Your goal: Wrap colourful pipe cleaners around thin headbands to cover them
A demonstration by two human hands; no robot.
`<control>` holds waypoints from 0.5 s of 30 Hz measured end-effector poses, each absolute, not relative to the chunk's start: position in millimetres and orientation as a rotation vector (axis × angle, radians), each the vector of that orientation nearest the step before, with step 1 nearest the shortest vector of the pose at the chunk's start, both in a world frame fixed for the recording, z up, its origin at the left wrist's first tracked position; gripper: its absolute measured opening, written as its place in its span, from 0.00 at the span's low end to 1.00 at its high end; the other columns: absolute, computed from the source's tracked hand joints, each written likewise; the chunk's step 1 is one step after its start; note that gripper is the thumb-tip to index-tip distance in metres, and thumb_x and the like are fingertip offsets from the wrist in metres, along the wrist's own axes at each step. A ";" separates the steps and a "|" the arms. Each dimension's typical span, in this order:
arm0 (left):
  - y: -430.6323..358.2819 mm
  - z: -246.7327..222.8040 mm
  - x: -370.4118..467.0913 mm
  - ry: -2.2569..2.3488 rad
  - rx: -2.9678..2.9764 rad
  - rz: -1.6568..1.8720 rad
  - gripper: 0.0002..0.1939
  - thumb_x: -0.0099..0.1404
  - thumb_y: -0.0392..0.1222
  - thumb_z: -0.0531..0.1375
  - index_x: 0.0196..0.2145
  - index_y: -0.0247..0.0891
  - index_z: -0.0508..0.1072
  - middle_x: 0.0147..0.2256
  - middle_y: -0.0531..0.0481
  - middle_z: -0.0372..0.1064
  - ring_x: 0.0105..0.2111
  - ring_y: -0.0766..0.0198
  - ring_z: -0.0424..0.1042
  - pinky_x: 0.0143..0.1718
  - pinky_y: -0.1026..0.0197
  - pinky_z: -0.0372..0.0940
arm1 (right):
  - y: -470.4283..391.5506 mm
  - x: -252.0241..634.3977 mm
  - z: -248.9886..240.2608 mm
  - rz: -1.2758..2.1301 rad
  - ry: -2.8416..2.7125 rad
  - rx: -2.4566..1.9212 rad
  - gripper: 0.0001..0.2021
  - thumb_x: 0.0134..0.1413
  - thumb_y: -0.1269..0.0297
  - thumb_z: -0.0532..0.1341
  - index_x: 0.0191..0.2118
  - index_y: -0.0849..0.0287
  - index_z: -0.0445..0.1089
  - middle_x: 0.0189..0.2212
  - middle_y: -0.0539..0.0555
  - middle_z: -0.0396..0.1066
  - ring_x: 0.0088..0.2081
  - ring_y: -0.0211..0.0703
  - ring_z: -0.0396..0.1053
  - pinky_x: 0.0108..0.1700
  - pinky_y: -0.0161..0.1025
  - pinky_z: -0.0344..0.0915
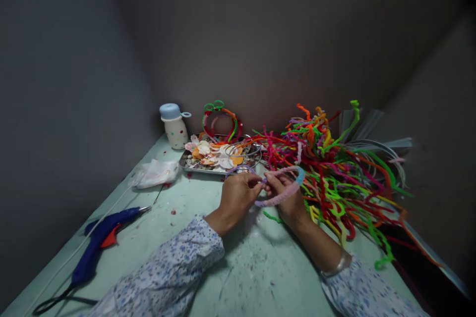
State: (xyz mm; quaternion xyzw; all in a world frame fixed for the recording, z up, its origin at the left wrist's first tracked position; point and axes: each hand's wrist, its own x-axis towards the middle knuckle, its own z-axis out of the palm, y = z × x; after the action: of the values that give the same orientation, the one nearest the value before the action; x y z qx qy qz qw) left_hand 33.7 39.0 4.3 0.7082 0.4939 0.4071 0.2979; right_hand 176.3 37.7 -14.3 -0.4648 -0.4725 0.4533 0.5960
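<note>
Both hands meet above the middle of the table, fingertips pinched close together. Between them is a fuzzy headband (281,197), pink and lilac with a light blue stretch at its right end. My left hand (238,194) is closed on its purple part, where a purple loop also shows behind the fingers. My right hand (289,203) pinches near the same spot, and the pink band curves around that hand. Fingers hide the exact point of contact. Just behind the hands stands a metal tray (208,170) of shells and flat pale pieces.
A big tangle of coloured pipe cleaners (327,173) spreads over the right side. At left lie a blue glue gun (100,242) with its cord and a white plastic packet (158,173). A dotted bottle (174,129) and decorated headbands (223,121) stand at the back, near the wall.
</note>
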 end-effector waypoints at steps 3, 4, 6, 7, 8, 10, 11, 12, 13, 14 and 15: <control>38.5 6.0 32.8 1.341 1.971 1.082 0.08 0.60 0.41 0.61 0.36 0.41 0.80 0.34 0.48 0.77 0.33 0.63 0.73 0.32 0.64 0.65 | 38.2 176.2 -15.6 1.072 -1.076 -1.073 0.13 0.48 0.53 0.64 0.32 0.59 0.73 0.23 0.51 0.70 0.24 0.40 0.65 0.25 0.36 0.61; 38.4 6.6 32.8 1.359 1.996 1.083 0.08 0.60 0.41 0.61 0.36 0.42 0.80 0.34 0.48 0.77 0.33 0.63 0.73 0.32 0.64 0.65 | 38.5 176.5 -16.3 1.073 -1.078 -1.075 0.13 0.48 0.53 0.64 0.32 0.59 0.73 0.23 0.51 0.70 0.24 0.40 0.65 0.25 0.36 0.61; 37.8 8.0 33.2 1.381 2.044 1.079 0.08 0.60 0.40 0.60 0.36 0.42 0.80 0.33 0.49 0.77 0.32 0.64 0.73 0.32 0.64 0.64 | 39.1 177.5 -17.8 1.073 -1.083 -1.073 0.14 0.48 0.53 0.64 0.33 0.60 0.73 0.23 0.51 0.70 0.24 0.41 0.66 0.25 0.36 0.62; 37.4 8.6 33.4 1.386 2.060 1.076 0.08 0.60 0.40 0.60 0.36 0.42 0.80 0.33 0.49 0.77 0.32 0.64 0.72 0.32 0.64 0.64 | 39.3 178.0 -18.4 1.072 -1.084 -1.070 0.15 0.48 0.52 0.64 0.34 0.60 0.73 0.23 0.51 0.70 0.24 0.41 0.66 0.25 0.37 0.62; 37.0 9.3 33.7 1.387 2.068 1.075 0.09 0.61 0.40 0.60 0.36 0.42 0.80 0.33 0.49 0.76 0.32 0.64 0.72 0.32 0.64 0.63 | 39.4 178.5 -18.9 1.071 -1.087 -1.069 0.15 0.48 0.52 0.64 0.34 0.60 0.73 0.23 0.52 0.70 0.24 0.41 0.66 0.25 0.37 0.62; 36.0 10.7 34.1 1.390 2.067 1.083 0.09 0.61 0.39 0.60 0.37 0.42 0.80 0.33 0.49 0.76 0.32 0.64 0.72 0.33 0.64 0.63 | 39.2 178.8 -19.2 1.067 -1.095 -1.075 0.17 0.47 0.50 0.64 0.34 0.60 0.73 0.23 0.52 0.71 0.24 0.41 0.66 0.25 0.37 0.62; 35.4 11.3 34.4 1.389 2.069 1.087 0.09 0.60 0.39 0.60 0.37 0.41 0.80 0.33 0.49 0.76 0.32 0.64 0.72 0.33 0.63 0.64 | 38.9 178.5 -19.1 1.066 -1.094 -1.079 0.17 0.47 0.49 0.64 0.34 0.60 0.73 0.22 0.52 0.71 0.23 0.41 0.65 0.24 0.37 0.62; 34.8 12.0 34.6 1.387 2.073 1.091 0.09 0.60 0.38 0.60 0.37 0.41 0.80 0.33 0.49 0.76 0.32 0.64 0.72 0.34 0.63 0.64 | 38.4 178.1 -18.9 1.067 -1.090 -1.082 0.18 0.46 0.49 0.64 0.33 0.60 0.73 0.22 0.52 0.71 0.22 0.41 0.65 0.24 0.37 0.61; 34.3 12.6 34.8 1.380 2.078 1.093 0.09 0.60 0.38 0.60 0.37 0.40 0.80 0.33 0.49 0.76 0.32 0.63 0.71 0.35 0.63 0.64 | 37.8 177.4 -18.6 1.069 -1.080 -1.083 0.18 0.46 0.48 0.64 0.33 0.60 0.73 0.21 0.51 0.70 0.22 0.41 0.65 0.24 0.37 0.61; 33.8 13.0 35.0 1.370 2.082 1.096 0.09 0.60 0.38 0.59 0.36 0.40 0.80 0.33 0.48 0.75 0.33 0.63 0.71 0.36 0.62 0.64 | 37.1 176.5 -18.2 1.074 -1.066 -1.079 0.19 0.45 0.48 0.64 0.33 0.60 0.73 0.21 0.51 0.70 0.22 0.40 0.65 0.23 0.37 0.61; 33.4 13.3 35.3 1.358 2.083 1.103 0.09 0.61 0.37 0.59 0.36 0.40 0.80 0.33 0.49 0.75 0.33 0.63 0.71 0.36 0.62 0.64 | 36.3 175.6 -17.8 1.078 -1.052 -1.072 0.19 0.45 0.48 0.64 0.33 0.60 0.73 0.21 0.51 0.70 0.21 0.40 0.64 0.23 0.37 0.61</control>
State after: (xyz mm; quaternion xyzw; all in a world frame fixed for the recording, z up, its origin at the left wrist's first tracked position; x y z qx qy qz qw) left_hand 35.3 33.4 13.3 0.7488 0.4882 0.3965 0.2093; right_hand 175.6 36.3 -17.8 -0.4630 -0.4544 0.4654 0.6021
